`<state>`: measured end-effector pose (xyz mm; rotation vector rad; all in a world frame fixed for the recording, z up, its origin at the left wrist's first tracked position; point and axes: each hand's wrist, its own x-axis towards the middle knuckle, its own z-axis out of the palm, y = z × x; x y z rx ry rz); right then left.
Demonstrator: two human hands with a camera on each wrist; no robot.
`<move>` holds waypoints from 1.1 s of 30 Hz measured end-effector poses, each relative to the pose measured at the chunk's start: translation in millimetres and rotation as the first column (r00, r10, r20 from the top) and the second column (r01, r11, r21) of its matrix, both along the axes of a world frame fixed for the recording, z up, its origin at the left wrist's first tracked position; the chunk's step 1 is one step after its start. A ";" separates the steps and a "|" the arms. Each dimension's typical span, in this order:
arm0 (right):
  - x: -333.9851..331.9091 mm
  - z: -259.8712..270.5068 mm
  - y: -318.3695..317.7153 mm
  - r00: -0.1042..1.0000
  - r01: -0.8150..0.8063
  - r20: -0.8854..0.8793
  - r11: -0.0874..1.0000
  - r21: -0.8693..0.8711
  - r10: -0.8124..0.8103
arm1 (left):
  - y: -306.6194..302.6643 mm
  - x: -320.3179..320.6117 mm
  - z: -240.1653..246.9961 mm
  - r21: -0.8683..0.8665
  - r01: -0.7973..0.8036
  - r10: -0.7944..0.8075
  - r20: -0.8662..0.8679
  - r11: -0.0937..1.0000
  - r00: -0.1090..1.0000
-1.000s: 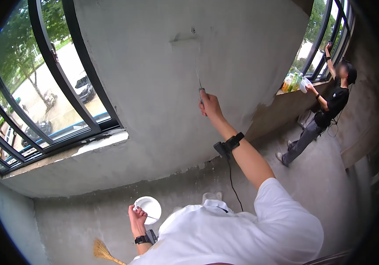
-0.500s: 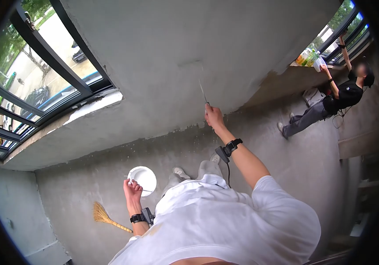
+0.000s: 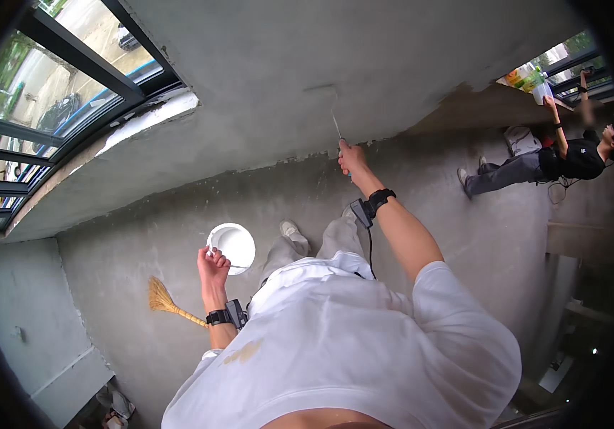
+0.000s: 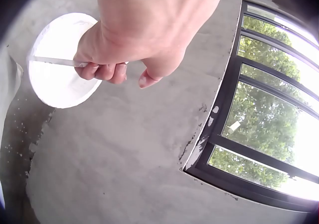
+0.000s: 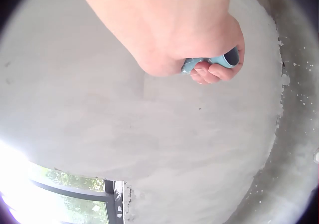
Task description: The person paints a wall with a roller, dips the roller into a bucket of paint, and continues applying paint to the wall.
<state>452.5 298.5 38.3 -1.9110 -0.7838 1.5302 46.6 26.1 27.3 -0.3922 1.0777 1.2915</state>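
Observation:
In the head view my right hand (image 3: 353, 161), arm stretched out, grips a paint roller (image 3: 335, 118) with a thin wire frame. Its roller head (image 3: 319, 89) lies against the grey wall, low down near the floor edge. The right wrist view shows my fingers curled round the blue hollow handle (image 5: 229, 58), while the roller head is out of sight there. My left hand (image 3: 213, 266) holds a white bucket (image 3: 252, 242) by its handle at my left side. Seen from the left wrist, the white bucket handle (image 4: 57, 61) crosses the bucket mouth and passes under my curled fingers.
A straw broom (image 3: 160, 294) lies on the floor at left. Barred windows (image 3: 71, 79) with a white-patched sill (image 3: 150, 118) are at upper left. At right another person (image 3: 571, 161) reaches to a window, near bottles (image 3: 521, 77) on its sill. A cable (image 3: 372, 257) hangs from my right wrist.
My right hand has drawn the roller down the wall toward the floor. The head view has tilted downward. My left hand still holds the bucket at my side.

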 end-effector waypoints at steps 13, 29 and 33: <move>-2.1 102.3 -19.6 0.941 -0.037 -0.324 0.983 0.179 0.094 | 7.1 0.8 0.4 0.062 0.011 -0.011 -0.007 0.998 1.000; -13.3 58.9 13.3 0.745 0.121 -0.651 0.989 -0.084 -0.146 | 6.1 0.0 4.2 0.023 -0.047 0.048 -0.028 0.999 0.998; -14.6 0.5 39.7 0.711 0.162 -0.662 0.971 -0.176 -0.238 | 3.9 -1.5 2.9 0.017 -0.023 0.023 -0.027 1.000 0.999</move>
